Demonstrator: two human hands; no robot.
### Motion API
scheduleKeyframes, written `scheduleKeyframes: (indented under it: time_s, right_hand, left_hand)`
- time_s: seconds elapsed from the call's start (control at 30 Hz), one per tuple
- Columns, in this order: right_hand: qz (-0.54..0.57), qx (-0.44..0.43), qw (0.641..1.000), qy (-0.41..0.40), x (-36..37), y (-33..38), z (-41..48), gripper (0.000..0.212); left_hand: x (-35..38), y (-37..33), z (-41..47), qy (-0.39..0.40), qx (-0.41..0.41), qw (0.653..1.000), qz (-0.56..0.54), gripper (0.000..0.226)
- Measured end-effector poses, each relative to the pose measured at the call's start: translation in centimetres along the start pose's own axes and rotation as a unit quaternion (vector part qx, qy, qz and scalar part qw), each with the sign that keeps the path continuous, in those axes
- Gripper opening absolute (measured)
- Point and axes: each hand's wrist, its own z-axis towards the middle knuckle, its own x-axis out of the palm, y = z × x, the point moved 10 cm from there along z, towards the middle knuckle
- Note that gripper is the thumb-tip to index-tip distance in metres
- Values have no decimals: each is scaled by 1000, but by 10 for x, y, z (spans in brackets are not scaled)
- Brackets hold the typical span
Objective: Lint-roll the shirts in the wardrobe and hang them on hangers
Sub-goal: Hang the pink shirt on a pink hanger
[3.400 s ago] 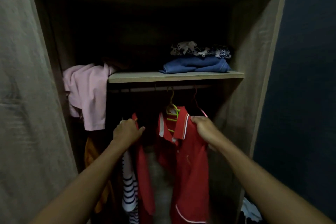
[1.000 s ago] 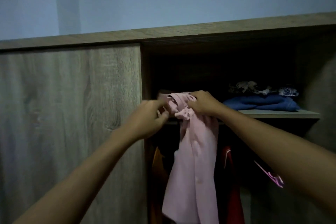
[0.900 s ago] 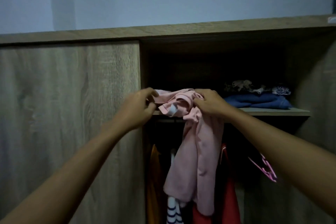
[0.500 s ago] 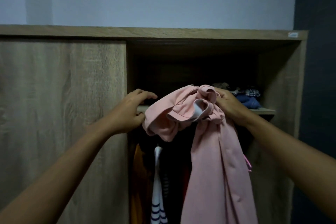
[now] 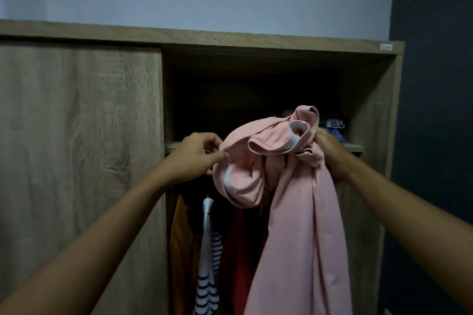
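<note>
A crumpled pink shirt [image 5: 297, 207] hangs in the air in front of the open wardrobe [image 5: 256, 43]. My right hand [image 5: 330, 148] grips its bunched top from behind on the right. My left hand [image 5: 197, 153] pinches the shirt's left fold at shelf height. The shirt's long lower part drops past the bottom of the view. Below the shelf [image 5: 174, 145] hang an orange garment [image 5: 180, 243], a white and navy striped shirt [image 5: 208, 263] and a red shirt [image 5: 240, 258]. No lint roller or free hanger shows.
A closed wooden door panel [image 5: 76, 161] covers the wardrobe's left half. Folded blue and patterned clothes [image 5: 335, 125] lie on the shelf's right end, mostly hidden by the pink shirt. A dark wall [image 5: 435, 135] stands right of the wardrobe.
The pink shirt has come off the shelf and now hangs out in front of the wardrobe. My left hand moved from the shelf edge to pinch the shirt. The view shifted left.
</note>
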Motion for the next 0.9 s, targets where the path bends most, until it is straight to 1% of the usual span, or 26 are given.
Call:
scheduleKeyframes:
  time_s: [0.03, 0.1, 0.2, 0.3, 0.37, 0.4, 0.47, 0.53, 0.6, 0.63, 0.7, 0.77, 0.8, 0.83, 0.9]
  right_hand:
    - [2, 16, 1000, -14, -2, -4, 1, 32]
    - [0, 28, 1000, -4, -4, -13, 1, 30]
    - [-6, 40, 999, 1, -9, -26, 6, 27]
    - [1, 61, 998, 14, -2, -33, 4, 28]
    - [14, 71, 997, 36, 6, -36, 3, 28]
    - [13, 79, 996, 40, 8, -40, 5, 28]
    - [-7, 101, 994, 33, 10, -48, 5, 30]
    - [-46, 144, 988, 43, 17, -60, 1, 35]
    - [-64, 160, 983, 61, 26, -75, 0, 32]
    - [-63, 156, 982, 80, 35, -77, -4, 28]
    - [-59, 141, 977, 146, 58, -79, -16, 25]
    - [-110, 79, 970, 204, 76, -73, -23, 21]
    - [-144, 44, 968, 200, 78, -68, -23, 23]
    - [-165, 20, 972, 168, 74, -65, -18, 28]
    - [-137, 11, 989, 57, 54, -57, -11, 27]
  left_hand:
    - [4, -2, -2, 16, -10, 998, -60, 13]
    - [9, -12, -6, 41, -6, 988, -146, 22]
    - [9, -37, -12, 62, 61, 981, -174, 41]
    - [9, -58, -17, 103, 114, 968, -199, 48]
    - [7, -70, -19, 101, 157, 973, -137, 55]
    - [5, -76, -19, 82, 185, 976, -85, 52]
    - [0, -88, -18, 23, 242, 970, 17, 37]
    - [-4, -94, -15, -40, 277, 955, 99, 27]
    - [-7, -97, -10, -81, 281, 944, 152, 27]
    - [-8, -99, -8, -89, 282, 943, 155, 27]
    - [-7, -99, -4, -81, 274, 951, 115, 20]
    - [-7, -92, 1, -75, 244, 965, 56, 16]
    - [-9, -86, 5, -85, 218, 972, 37, 19]
    - [-11, -76, 10, -98, 186, 977, 24, 23]
    - [-11, -55, 19, -107, 123, 987, 15, 33]
